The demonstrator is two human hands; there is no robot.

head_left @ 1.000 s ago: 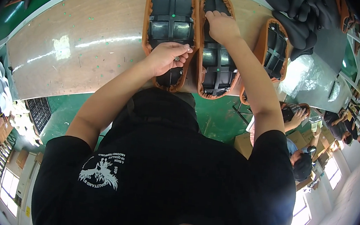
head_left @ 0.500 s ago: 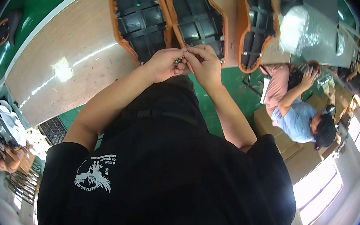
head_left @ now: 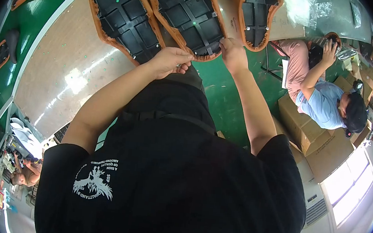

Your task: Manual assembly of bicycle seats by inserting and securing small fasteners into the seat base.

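While the person is leaning over the pale wooden table (head_left: pixel 58 80), three black ribbed plastic shells with tan-orange leather edging are lying side by side along its near edge. The left shell (head_left: pixel 124 19) and the middle shell (head_left: pixel 186 14) are sitting close together, and the right shell (head_left: pixel 256 10) is sitting a bit apart, near the table's right corner next to some crinkled clear plastic sheeting (head_left: pixel 324 13).

The left hand (head_left: pixel 170 62) is curled with its fingertips pressed together, pinching something tiny and shiny, looks like a small metal fastener, though it's too small to say for sure. It's hovering just off the near tip of the left shell. The right hand (head_left: pixel 232 54) is reaching forward with its fingers bent, touching the near rim of the middle shell, and I can't tell if it's actually gripping the edge or just pressing on it.

Progress-wise, I'm guessing it's somewhere mid-job: the middle shell is already showing little pale dots across its ribs, maybe fasteners already in, and the near rim is what's getting attention now. The right shell isn't being touched at all.

Off to the right, another person in a light blue shirt (head_left: pixel 324 101) is sitting among brown cardboard boxes (head_left: pixel 312 134) on the green floor (head_left: pixel 224 102).
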